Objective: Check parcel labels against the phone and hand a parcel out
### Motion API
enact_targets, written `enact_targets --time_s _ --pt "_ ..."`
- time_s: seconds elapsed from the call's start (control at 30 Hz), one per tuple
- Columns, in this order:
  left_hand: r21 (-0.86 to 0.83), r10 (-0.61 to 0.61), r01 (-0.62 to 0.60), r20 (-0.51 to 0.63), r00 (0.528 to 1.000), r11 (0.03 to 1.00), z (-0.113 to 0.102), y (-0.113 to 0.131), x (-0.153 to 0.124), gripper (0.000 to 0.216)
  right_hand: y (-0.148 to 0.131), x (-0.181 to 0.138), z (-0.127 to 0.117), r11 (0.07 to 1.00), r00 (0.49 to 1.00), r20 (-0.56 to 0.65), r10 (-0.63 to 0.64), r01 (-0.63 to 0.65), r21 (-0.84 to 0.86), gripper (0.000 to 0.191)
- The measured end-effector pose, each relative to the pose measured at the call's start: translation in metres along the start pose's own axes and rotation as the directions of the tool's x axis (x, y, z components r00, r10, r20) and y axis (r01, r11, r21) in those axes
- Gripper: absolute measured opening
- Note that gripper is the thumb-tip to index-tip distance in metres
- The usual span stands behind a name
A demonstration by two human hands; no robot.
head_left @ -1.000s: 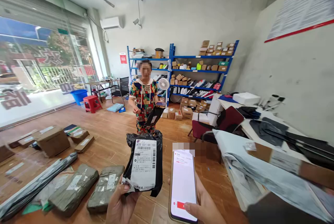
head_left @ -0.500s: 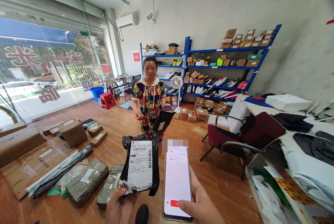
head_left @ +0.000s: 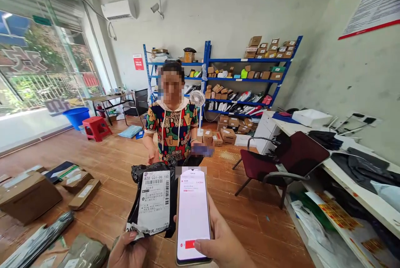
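Black parcel (head_left: 153, 201) upright, label facing.

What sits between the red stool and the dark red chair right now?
In the head view, a person in a patterned top stands on the wood floor between the red stool and the dark red chair, facing the camera.

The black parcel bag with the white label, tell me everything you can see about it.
The black parcel bag is a soft, glossy plastic mailer, crinkled and bunched at its top. A white shipping label with a barcode and printed digits covers most of its front. It is held upright, label toward the camera, by the left hand, which grips its lower edge with the thumb on the label's corner. The phone in the right hand stands right beside it.
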State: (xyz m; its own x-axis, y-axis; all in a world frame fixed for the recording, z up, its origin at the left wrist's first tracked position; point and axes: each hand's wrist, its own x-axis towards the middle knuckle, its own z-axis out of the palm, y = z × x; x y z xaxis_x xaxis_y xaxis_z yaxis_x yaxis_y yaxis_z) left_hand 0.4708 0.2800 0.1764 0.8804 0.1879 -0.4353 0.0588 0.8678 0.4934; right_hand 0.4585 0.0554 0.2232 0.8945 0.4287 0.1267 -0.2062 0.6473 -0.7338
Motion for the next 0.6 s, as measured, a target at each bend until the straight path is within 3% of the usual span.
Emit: enact_targets --time_s 0.23,0.33,0.47,0.6 --pt "0.072 -0.091 0.074 0.274 0.957 0.995 -0.027 0.042 0.084 0.055 0.014 0.061 0.006 0.996 0.997 -0.015 -0.071 0.072 0.053 0.119" --pt "0.075 -0.097 0.080 0.266 0.959 0.994 -0.026 0.047 0.100 0.055 0.017 0.074 0.006 0.996 0.994 -0.085 -0.071 0.075 0.039 0.113" --pt "0.075 -0.061 0.046 0.206 0.977 0.996 -0.010 0.047 0.102 0.058 0.019 0.089 0.004 0.994 0.974 -0.224 -0.037 0.059 0.092 0.096" --pt "0.097 -0.002 -0.009 0.113 0.994 0.995 0.010 0.044 0.096 0.059 0.024 0.107 -0.012 0.989 0.847 -0.521 0.106 -0.033 0.147 0.083"
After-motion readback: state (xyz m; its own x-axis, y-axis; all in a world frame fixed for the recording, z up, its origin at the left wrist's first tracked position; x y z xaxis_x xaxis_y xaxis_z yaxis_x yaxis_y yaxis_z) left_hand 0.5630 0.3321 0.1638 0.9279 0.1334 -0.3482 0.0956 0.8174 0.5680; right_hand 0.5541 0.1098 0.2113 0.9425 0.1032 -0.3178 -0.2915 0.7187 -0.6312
